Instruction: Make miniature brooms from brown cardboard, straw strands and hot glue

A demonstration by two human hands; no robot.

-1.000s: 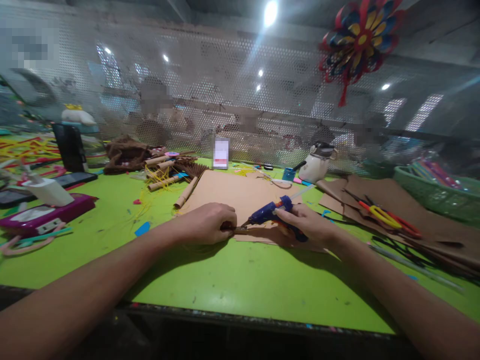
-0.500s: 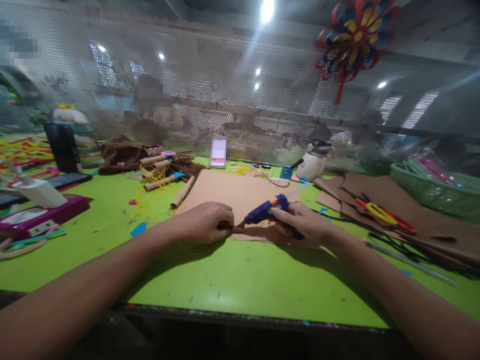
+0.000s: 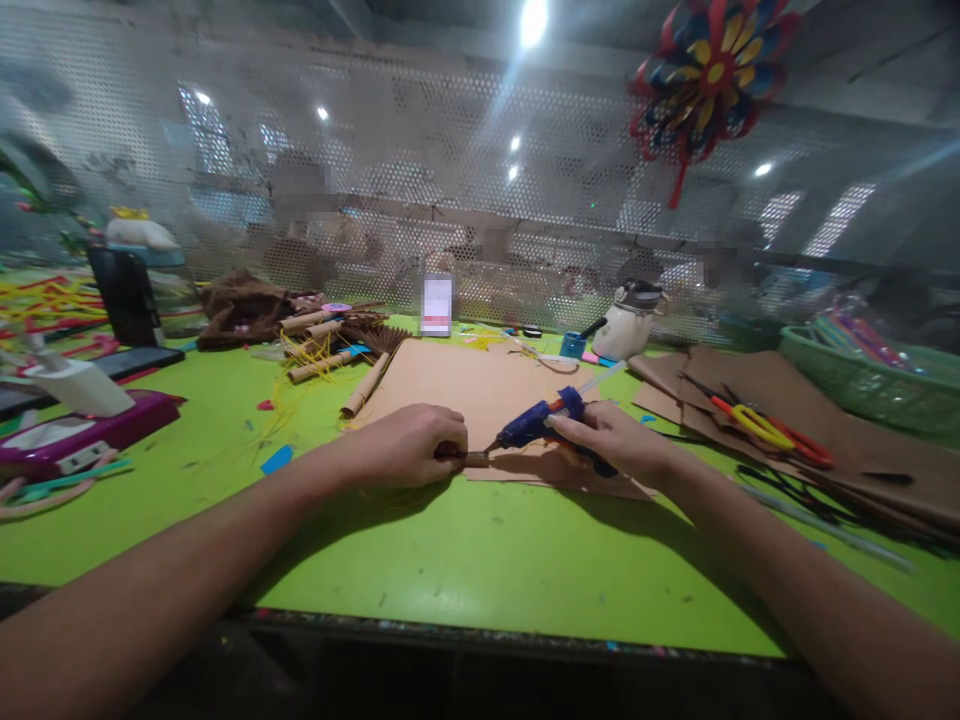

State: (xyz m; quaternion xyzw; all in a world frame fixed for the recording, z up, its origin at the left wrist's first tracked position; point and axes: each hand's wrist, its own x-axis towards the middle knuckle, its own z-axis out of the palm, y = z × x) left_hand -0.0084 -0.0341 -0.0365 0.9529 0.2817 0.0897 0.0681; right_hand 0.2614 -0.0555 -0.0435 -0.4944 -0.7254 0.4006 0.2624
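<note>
- From here I'm seeing the left hand (image 3: 420, 440) resting low over the near edge of a brown paper sheet (image 3: 472, 380), its fingers curling closed and pinching a small brown piece (image 3: 478, 459), most of which the fingers are hiding.
- The right hand (image 3: 619, 440) is grasping a blue glue gun (image 3: 531, 424) around its handle, and a clear stick is poking out of the gun's back end.
- The gun's nozzle is pointing toward the left hand and sitting right at the exposed end of the small brown piece; whether it's actually touching, I can't tell.
- The brown paper sheet is lying flat on the green table (image 3: 450, 560), spreading out beyond both hands.
- Over on the person's left, rolled brown tubes (image 3: 322, 365) are lying among yellow strands, and a white charger (image 3: 86, 385) is sitting on a purple power strip (image 3: 124, 435).
- Beyond the sheet, a lit screen (image 3: 436, 303) is standing upright, and a small blue pot (image 3: 573, 345) is standing near a white, dark-topped container (image 3: 624, 330).
- To the right, scissors (image 3: 765, 427) with yellow and red handles are resting on more brown paper (image 3: 847, 430), near a green basket (image 3: 877, 385).
</note>
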